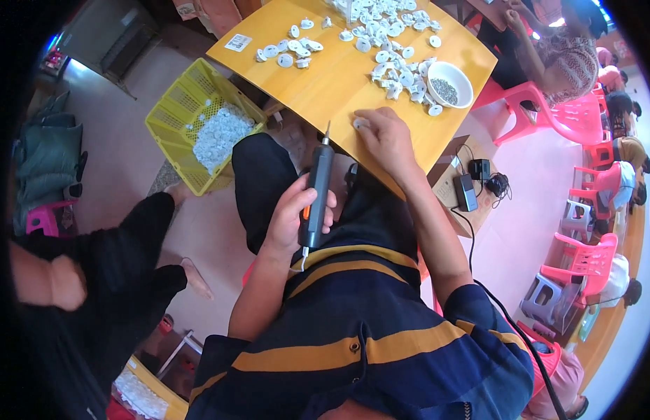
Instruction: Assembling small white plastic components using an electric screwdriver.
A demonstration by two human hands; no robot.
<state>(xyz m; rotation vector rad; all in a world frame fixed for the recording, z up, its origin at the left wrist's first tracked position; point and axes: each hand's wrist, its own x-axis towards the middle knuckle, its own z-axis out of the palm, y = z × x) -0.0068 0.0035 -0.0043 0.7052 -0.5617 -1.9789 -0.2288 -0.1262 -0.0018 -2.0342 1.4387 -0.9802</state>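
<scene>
My left hand (295, 213) is wrapped around a dark electric screwdriver (316, 189) with an orange switch. Its thin bit points up toward the table's near edge, and a white cable plugs into its lower end. On the wooden table (304, 87), my right hand (388, 140) rests close to that edge, fingers curled and closed. A small pale piece (361, 123) shows at its fingertips; its kind is too small to tell. Beyond this hand lie many loose white round plastic parts (402, 73). A white bowl (459, 75) of small metal screws (444, 91) stands to their right.
Left of the table, a yellow plastic crate (172, 126) holds a heap of white parts (223, 136). A person in dark clothes (101, 280) is close on my left. At right, a cardboard box (472, 182) carries a black power adapter (465, 192). Pink chairs (580, 115) and seated people lie beyond.
</scene>
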